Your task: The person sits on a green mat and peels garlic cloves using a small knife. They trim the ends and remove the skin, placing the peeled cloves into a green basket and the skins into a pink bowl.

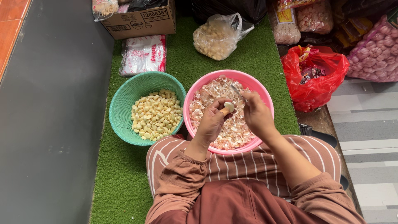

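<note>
Garlic clove [229, 107]: pale, mostly bare, pinched at the fingertips of the left hand [211, 123], with a brownish bit of skin or root end showing on its lower side. Clove is held up over the bowl, tilted toward the right hand, presumably so the blade can reach it.

Right hand [257, 115]: fingers curled shut around a small knife [237, 92]; thin grey blade points up and away from the clove, tip above the bowl. Handle is hidden inside the fist.

Directly under both hands: pink plastic bowl [205, 84], filled with papery pink-white garlic skins [211, 96]. Judged to sit there so peelings drop straight in. Its near rim rests against the person's striped lap [248, 164].

Just left of the left hand: green perforated basket [124, 99], touching or nearly touching the pink bowl, holding a heap of peeled cloves [156, 115]. Within easy reach of the hand that holds the clove.

Beyond the hands, on the green turf mat [120, 178]: clear bag of peeled cloves [215, 37], white printed packet [143, 54], cardboard box [139, 18]. To the right of the right hand, off the mat: red plastic bag [315, 76], and pink net sacks of unpeeled garlic [375, 52].
</note>
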